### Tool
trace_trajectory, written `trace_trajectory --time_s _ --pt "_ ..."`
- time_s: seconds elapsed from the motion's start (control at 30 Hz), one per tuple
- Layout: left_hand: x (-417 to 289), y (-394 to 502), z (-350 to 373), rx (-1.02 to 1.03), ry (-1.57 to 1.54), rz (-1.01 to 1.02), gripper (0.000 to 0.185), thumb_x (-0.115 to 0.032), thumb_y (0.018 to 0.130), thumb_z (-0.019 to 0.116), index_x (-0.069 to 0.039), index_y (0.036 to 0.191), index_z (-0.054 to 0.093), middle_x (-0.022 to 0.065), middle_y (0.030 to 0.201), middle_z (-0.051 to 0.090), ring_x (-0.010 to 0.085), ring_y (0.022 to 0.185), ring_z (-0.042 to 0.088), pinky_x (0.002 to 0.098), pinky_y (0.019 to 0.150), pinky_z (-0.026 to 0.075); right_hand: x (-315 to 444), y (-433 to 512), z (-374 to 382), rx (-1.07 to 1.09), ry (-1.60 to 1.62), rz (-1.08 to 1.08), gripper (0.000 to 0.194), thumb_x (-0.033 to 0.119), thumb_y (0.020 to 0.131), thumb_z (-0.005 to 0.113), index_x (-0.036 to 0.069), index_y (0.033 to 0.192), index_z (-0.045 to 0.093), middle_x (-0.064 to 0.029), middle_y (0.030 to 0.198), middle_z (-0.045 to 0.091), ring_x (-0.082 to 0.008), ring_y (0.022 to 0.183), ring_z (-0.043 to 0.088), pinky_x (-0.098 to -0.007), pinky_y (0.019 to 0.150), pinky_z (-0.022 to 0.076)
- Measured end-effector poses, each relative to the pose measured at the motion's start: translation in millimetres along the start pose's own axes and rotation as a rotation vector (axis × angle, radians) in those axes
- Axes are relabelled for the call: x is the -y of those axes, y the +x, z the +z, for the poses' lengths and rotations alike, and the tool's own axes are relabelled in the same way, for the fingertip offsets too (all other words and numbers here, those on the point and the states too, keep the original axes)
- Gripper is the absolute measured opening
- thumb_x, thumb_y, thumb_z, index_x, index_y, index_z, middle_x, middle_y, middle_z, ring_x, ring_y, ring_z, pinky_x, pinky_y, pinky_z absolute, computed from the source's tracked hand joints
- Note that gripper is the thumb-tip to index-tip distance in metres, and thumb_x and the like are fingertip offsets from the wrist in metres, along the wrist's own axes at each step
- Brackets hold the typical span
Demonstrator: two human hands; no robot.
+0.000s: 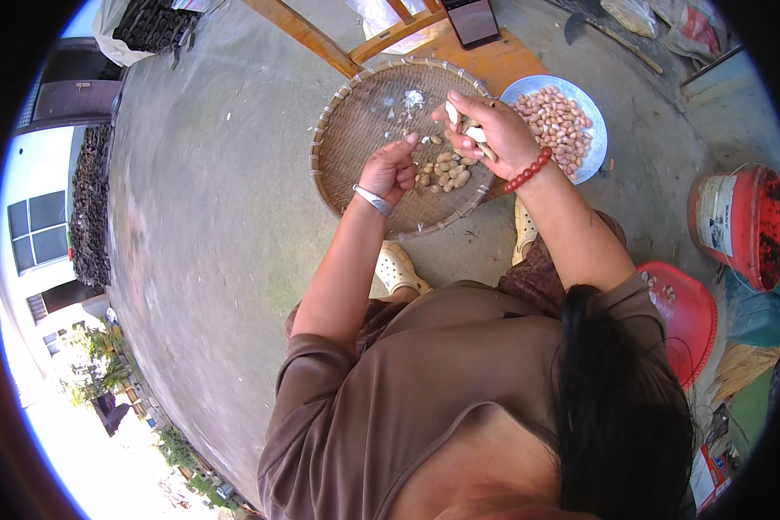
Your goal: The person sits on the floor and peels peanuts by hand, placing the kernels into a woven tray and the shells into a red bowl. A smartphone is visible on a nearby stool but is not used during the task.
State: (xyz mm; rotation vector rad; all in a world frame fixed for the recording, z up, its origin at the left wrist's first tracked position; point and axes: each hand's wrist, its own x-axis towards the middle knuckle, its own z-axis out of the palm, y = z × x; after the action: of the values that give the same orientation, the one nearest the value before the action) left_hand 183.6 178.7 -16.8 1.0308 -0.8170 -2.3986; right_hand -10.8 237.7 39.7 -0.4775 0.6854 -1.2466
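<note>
My right hand (497, 133), a red bead bracelet at its wrist, is curled around several peanut shells (475, 134), some showing white insides. It is raised over the right side of a round woven bamboo tray (357, 140). To its left, above the same tray, my left hand (390, 170) has its fingers curled in and its thumb near the index finger; whether anything is inside is hidden. Unshelled peanuts (452, 172) lie in a small heap on the tray between the hands. Beyond my right wrist, a light-blue basin (598, 133) holds many shelled pink peanut kernels (552, 114).
A phone (471, 23) rests on a wooden chair (513, 55) behind the tray. On my right are a red bucket (734, 214) and a red plastic stool or basin (692, 325). A sickle-like blade (574, 28) with a long handle lies on the concrete floor (221, 195).
</note>
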Motion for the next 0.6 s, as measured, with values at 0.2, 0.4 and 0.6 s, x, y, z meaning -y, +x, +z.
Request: trace_trajectory --time_s 0.2,0.4,0.6 --pt "10 30 14 -0.316 1.085 0.122 0.018 -0.015 0.070 0.064 -0.005 0.084 0.062 0.0051 0.070 0.060 0.0111 0.061 0.054 0.0233 0.056 0.042 0 0 1 -0.001 -0.018 -0.008 0.031 0.026 0.085 0.045 -0.004 0.081 0.053 -0.0001 0.059 0.043 -0.0057 0.046 0.039 -0.0168 0.036 0.0271" --pt "12 37 33 -0.406 1.620 0.062 0.022 -0.027 0.061 0.063 -0.015 0.079 0.065 0.0116 0.077 0.061 0.0270 0.075 0.059 0.0333 0.068 0.046 1 -1 -3 0.014 -0.026 0.011 0.032 0.028 0.083 0.049 -0.003 0.083 0.056 0.0012 0.059 0.042 -0.0063 0.049 0.040 -0.0162 0.038 0.0279" --pt "5 30 35 -0.434 1.557 0.158 0.027 -0.023 0.063 0.068 -0.008 0.084 0.063 0.0111 0.072 0.060 0.0207 0.066 0.058 0.0302 0.065 0.044 4 -2 0 0.027 -0.007 0.028 0.030 0.027 0.084 0.047 -0.002 0.081 0.056 0.0020 0.056 0.041 -0.0056 0.047 0.040 -0.0166 0.038 0.0279"
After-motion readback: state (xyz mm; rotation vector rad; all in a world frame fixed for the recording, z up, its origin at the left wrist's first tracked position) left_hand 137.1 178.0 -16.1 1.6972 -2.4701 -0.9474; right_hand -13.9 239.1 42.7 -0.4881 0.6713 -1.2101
